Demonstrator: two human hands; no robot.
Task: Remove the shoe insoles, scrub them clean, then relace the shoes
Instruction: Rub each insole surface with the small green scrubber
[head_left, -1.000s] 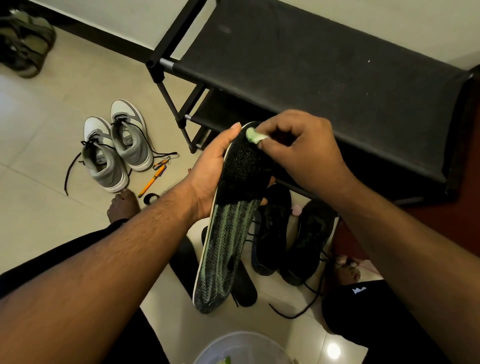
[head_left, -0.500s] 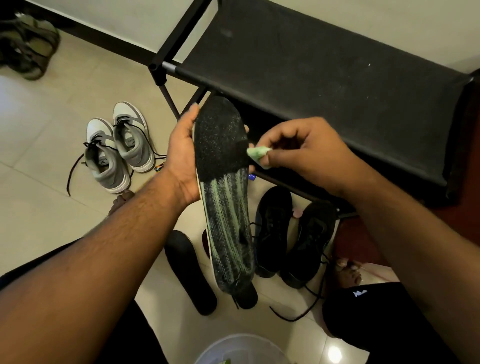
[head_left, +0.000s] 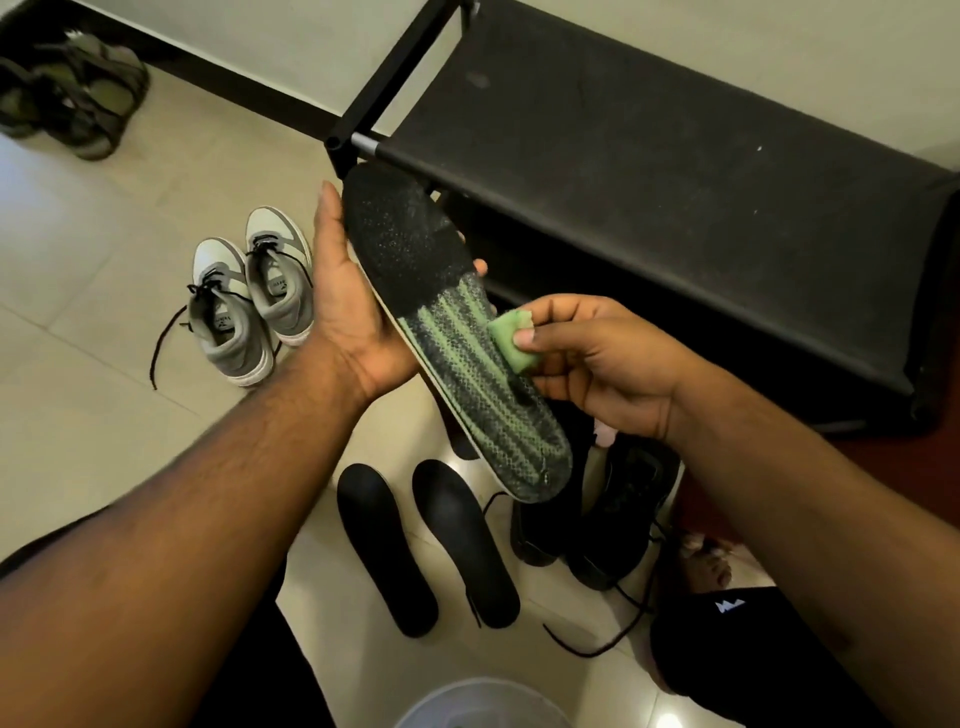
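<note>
A long insole (head_left: 441, 322), black at its far end and green-striped toward me, lies across my left hand (head_left: 348, 306), whose fingers wrap under it and show at its far edge. My right hand (head_left: 597, 364) pinches a small green sponge piece (head_left: 511, 335) and presses it on the striped middle of the insole. Two black insoles (head_left: 384, 540) (head_left: 465, 540) lie side by side on the tiled floor below. A pair of black shoes (head_left: 613, 509) with loose laces stands just right of them, partly hidden by the held insole.
A pair of grey and white sneakers (head_left: 244, 296) with loose black laces stands on the floor at left. A black fabric shoe rack (head_left: 649, 171) fills the upper right. Olive sandals (head_left: 67, 98) lie far left. A white basin rim (head_left: 483, 701) shows at the bottom edge.
The insole has tilted so that its near end points right. My right hand with the sponge has slid down from the black toe part to the green-striped middle.
</note>
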